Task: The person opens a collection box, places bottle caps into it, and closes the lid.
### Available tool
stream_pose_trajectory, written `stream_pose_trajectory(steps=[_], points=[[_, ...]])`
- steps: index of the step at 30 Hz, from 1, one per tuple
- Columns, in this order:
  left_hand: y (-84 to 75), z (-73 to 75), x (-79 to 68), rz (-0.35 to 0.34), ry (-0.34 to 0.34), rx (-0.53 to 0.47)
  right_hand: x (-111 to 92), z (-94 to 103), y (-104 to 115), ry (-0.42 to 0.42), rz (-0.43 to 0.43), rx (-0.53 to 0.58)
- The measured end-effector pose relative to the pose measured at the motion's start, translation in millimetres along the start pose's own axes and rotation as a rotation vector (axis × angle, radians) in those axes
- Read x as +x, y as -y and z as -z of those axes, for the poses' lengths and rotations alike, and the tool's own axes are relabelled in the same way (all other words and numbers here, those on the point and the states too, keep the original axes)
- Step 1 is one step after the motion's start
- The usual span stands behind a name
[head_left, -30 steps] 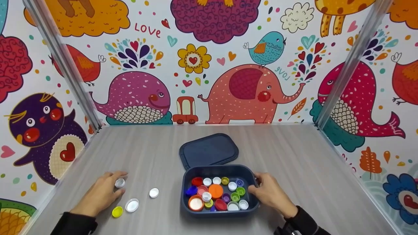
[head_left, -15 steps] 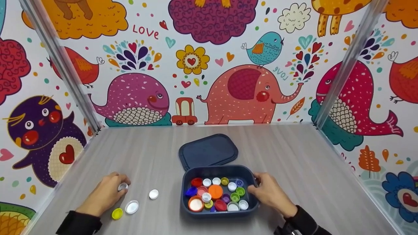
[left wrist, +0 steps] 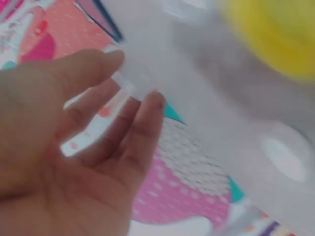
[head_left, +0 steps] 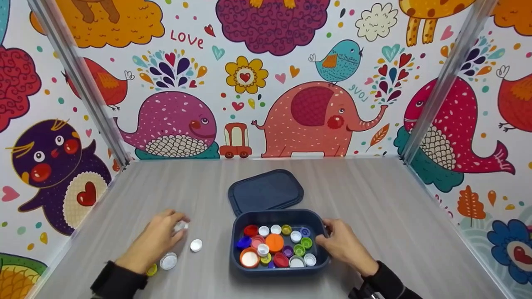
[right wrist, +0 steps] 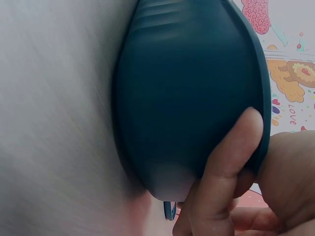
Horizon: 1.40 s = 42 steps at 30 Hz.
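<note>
My left hand (head_left: 153, 238) pinches a whitish bottle cap (head_left: 181, 226) between thumb and fingers, just above the table at the left. In the left wrist view this bottle cap (left wrist: 132, 81) is blurred and partly covered by the fingertips. My right hand (head_left: 344, 245) grips the right rim of a dark blue box (head_left: 278, 273), thumb over the edge. Inside the box lie several colourful bottle caps, among them an orange cap (head_left: 274, 243). Near my left hand, on the table, are a small white cap (head_left: 196, 245), a larger white cap (head_left: 168, 261) and a yellow cap (head_left: 152, 270), half hidden by the wrist.
The dark blue lid (head_left: 266, 191) lies flat behind the box, close against its back rim. A wood-grain table (head_left: 365, 187) extends to a cartoon-printed wall (head_left: 282, 62). Metal posts (head_left: 79, 83) stand at both back corners.
My left hand has taken hold of the whitish cap and carried it right and slightly away from me. The right hand and the box stay in place.
</note>
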State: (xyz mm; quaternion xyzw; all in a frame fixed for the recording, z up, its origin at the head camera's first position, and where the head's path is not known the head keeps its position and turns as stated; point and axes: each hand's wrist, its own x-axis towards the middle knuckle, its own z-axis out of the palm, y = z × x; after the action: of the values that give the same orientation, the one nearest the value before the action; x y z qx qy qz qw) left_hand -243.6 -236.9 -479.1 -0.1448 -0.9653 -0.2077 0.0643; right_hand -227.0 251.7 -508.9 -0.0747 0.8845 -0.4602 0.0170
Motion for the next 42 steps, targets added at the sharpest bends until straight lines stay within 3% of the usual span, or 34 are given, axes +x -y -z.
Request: stream_pose_trajectory(steps=[2, 5, 14, 18, 25, 29, 33, 42], points=[[-18.1, -4.6, 3.4, -0.089, -0.06, 0.004, -0.2, -0.1, 0.7, -0.002, -0.006, -0.001], [-45.6, -11.8, 8.4, -0.19, -0.078, -0.021, -0.3, -0.8, 1.1, -0.006, 0.0, -0.005], [-121.5, -38.8, 24.6, -0.455, 0.033, -0.072, -1.1, -0.7, 1.2, -0.017, 0.003, -0.002], [-142.7, -47.2, 27.9, -0.511, 0.106, -0.071, -1.0, -0.8, 1.0, -0.015, 0.007, -0.01], [-166.6, -56.1, 32.9, -0.542, 0.196, -0.006, -0.5, -2.0, 1.0, -0.018, 0.009, -0.008], [-175.6, -61.5, 35.5, -0.597, 0.194, 0.056, 1.0, -1.0, 1.0, -0.026, 0.011, -0.037], [-179.8, -65.6, 37.0, -0.631, 0.221, 0.074, 1.0, -0.7, 1.1, -0.03, 0.01, -0.049], [-180.3, -67.5, 36.2, -0.607, 0.239, 0.083, 0.2, -1.2, -0.7, -0.027, 0.021, -0.037]])
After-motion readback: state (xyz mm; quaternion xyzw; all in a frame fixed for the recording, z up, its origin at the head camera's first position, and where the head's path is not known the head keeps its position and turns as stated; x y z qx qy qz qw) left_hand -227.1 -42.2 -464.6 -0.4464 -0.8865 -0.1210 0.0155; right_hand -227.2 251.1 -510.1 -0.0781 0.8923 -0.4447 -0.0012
